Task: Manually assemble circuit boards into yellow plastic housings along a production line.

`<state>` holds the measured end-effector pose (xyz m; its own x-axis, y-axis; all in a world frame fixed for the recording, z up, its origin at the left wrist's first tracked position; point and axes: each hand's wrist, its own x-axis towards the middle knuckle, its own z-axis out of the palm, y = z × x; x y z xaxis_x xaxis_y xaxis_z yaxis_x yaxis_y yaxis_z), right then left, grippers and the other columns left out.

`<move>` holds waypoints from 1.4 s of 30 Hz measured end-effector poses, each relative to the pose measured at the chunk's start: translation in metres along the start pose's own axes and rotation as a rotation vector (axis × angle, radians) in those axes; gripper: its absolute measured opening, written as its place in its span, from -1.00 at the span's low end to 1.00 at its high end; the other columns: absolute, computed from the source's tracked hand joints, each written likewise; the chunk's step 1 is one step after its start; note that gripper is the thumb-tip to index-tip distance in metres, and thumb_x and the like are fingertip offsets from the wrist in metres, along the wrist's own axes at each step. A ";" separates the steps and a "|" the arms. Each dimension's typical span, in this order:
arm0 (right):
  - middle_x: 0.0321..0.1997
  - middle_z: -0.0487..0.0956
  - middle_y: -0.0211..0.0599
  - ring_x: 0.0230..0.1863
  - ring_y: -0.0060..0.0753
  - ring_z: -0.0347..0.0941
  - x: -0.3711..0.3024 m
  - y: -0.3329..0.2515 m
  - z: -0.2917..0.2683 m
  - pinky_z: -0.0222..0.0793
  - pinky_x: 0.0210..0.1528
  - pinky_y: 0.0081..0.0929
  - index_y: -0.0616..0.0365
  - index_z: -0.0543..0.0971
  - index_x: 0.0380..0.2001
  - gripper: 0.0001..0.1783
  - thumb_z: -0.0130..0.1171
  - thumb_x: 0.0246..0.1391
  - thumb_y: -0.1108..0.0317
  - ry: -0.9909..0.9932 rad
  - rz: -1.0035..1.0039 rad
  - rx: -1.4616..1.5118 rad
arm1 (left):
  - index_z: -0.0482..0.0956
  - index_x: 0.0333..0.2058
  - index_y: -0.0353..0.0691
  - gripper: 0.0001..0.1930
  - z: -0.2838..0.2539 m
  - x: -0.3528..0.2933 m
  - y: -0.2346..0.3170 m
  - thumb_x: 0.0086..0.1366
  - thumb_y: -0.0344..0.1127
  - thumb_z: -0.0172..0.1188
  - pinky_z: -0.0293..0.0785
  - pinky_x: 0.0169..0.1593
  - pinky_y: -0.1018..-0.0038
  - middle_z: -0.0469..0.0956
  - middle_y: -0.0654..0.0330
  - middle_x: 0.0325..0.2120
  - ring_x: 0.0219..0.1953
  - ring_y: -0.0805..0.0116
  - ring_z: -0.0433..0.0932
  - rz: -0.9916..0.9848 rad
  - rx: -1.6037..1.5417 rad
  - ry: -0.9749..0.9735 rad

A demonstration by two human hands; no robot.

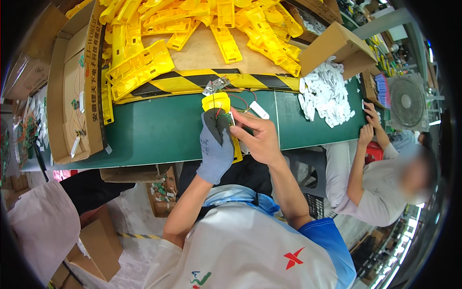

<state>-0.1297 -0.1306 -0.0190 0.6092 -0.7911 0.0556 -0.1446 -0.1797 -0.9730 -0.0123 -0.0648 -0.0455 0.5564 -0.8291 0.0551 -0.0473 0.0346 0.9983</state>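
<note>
My left hand [215, 147], in a grey-blue glove, is closed round a long yellow plastic shell [216, 102] held above the table's near edge. Its top sticks out past the fingers, and its lower end shows below my right hand. My bare right hand [260, 139] pinches at the shell's right side, thumb and forefinger on a small green circuit board [229, 118], partly hidden. Red and black wires run from there. A flat white rectangular piece [259, 110] on wires lies just beyond my right hand. Past the shell's top lies a small silvery part [216, 85].
Yellow shells [226, 43] pile up behind a black-and-yellow striped edge [202, 83]. A carton [72, 96] with wired boards stands left on the green table [159, 130]. White pieces [327, 94] heap at right beside another carton [337, 48]. A co-worker [375, 188] sits at right.
</note>
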 end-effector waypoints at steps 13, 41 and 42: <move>-0.04 0.66 -0.14 -0.12 -0.61 0.51 -0.016 -0.001 0.016 0.40 -0.02 -0.57 0.21 0.50 0.15 -0.57 0.15 0.21 0.45 0.165 0.082 0.089 | 0.42 -0.09 -0.30 -0.79 -0.001 -0.005 -0.004 0.33 -0.39 0.06 0.45 -0.20 0.31 0.47 -0.01 -0.27 -0.26 0.14 0.53 0.078 0.061 -0.006; -0.57 0.48 -0.37 -0.50 -0.73 0.28 -0.022 -0.001 0.035 0.23 -0.44 -0.61 0.22 0.60 0.03 -0.65 0.20 0.15 0.50 0.364 -0.041 0.010 | 0.43 -0.10 -0.31 -0.80 -0.008 -0.005 -0.003 0.30 -0.46 0.04 0.44 -0.21 0.40 0.50 0.08 -0.30 -0.27 0.30 0.51 0.075 -0.108 -0.067; -0.58 0.46 -0.34 -0.51 -0.72 0.28 -0.022 -0.002 0.032 0.22 -0.46 -0.59 0.22 0.60 0.03 -0.64 0.21 0.14 0.51 0.345 -0.069 -0.036 | 0.44 -0.11 -0.31 -0.80 -0.010 -0.005 -0.002 0.30 -0.46 0.04 0.44 -0.22 0.40 0.50 0.08 -0.31 -0.28 0.29 0.51 0.055 -0.150 -0.065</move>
<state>-0.1180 -0.0936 -0.0255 0.3205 -0.9261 0.1992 -0.1434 -0.2553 -0.9562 -0.0067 -0.0549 -0.0472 0.5011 -0.8579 0.1134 0.0508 0.1599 0.9858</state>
